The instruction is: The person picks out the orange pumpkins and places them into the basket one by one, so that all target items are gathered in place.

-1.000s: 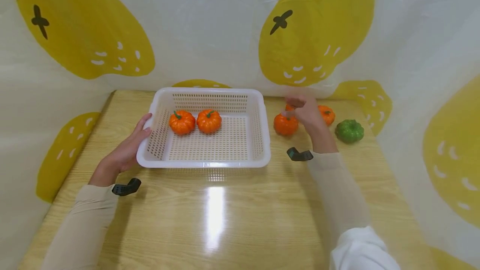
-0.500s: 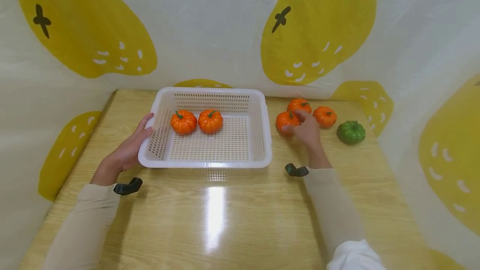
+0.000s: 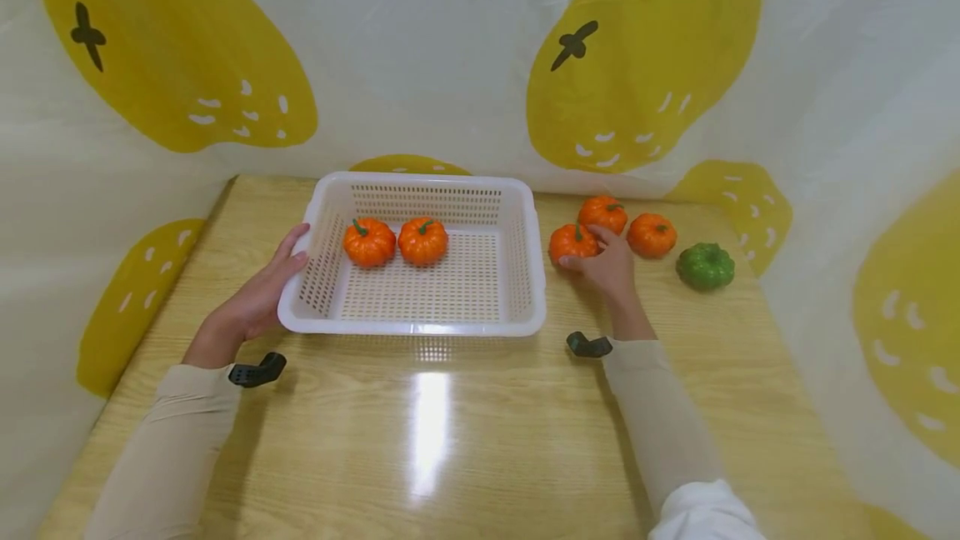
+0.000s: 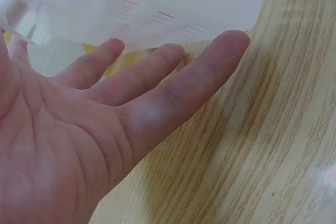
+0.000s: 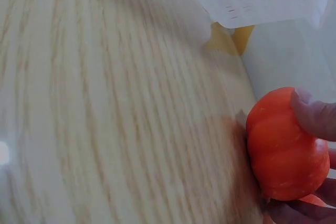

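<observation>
A white plastic basket point(image 3: 412, 328) holds two small orange pumpkins, a left one point(image 3: 369, 243) and a right one point(image 3: 423, 242). My left hand point(image 3: 258, 294) touches the basket's left side; in the left wrist view its fingers point(image 4: 173, 93) are extended against the wall. To the right of the basket, my right hand point(image 3: 613, 265) holds another orange pumpkin point(image 3: 572, 245) between thumb and fingers. The right wrist view shows the thumb on this pumpkin point(image 5: 283, 145), with the other fingers partly hidden behind it.
Two more orange pumpkins, one behind point(image 3: 602, 213) and one to the right point(image 3: 652, 235), lie close to my right hand. A green pumpkin point(image 3: 705, 266) sits farther right. The wooden table point(image 3: 525, 440) meets a white curtain point(image 3: 420, 65) with yellow fruit prints.
My right hand has come down and toward me from above the pumpkins and now grips the one nearest the basket. My left hand and the basket stay about where they were.
</observation>
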Action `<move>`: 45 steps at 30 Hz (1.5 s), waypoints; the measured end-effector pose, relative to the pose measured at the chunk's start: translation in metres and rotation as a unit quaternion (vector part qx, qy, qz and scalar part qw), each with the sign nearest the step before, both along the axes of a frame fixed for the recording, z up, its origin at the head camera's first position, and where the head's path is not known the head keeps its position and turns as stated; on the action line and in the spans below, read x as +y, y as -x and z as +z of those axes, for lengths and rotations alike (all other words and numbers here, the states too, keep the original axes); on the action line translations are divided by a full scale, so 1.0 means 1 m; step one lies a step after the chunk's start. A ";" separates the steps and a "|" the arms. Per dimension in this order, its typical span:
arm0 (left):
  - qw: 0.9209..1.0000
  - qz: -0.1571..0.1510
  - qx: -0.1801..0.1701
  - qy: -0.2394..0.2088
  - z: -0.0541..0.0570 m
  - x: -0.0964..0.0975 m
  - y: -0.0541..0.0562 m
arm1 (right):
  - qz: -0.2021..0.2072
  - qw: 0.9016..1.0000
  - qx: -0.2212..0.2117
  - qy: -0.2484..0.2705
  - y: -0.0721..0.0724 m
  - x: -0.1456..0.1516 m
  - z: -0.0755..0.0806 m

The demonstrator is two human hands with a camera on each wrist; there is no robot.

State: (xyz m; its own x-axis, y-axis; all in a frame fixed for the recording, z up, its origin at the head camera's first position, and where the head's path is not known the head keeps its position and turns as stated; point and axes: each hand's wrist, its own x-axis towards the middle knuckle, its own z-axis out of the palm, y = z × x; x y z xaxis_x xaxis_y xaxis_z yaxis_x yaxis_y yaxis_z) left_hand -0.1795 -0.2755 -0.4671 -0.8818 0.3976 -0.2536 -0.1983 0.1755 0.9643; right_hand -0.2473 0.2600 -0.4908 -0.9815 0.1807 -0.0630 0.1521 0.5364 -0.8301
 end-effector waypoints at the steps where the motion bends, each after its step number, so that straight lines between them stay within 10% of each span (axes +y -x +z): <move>1: 1.000 0.001 -0.001 0.001 0.000 0.000 0.000 | -0.001 1.000 -0.001 0.000 0.000 0.001 0.000; 45: 1.000 0.000 0.008 0.005 -0.004 -0.002 0.002 | 0.037 0.999 0.015 0.015 -0.004 -0.017 0.076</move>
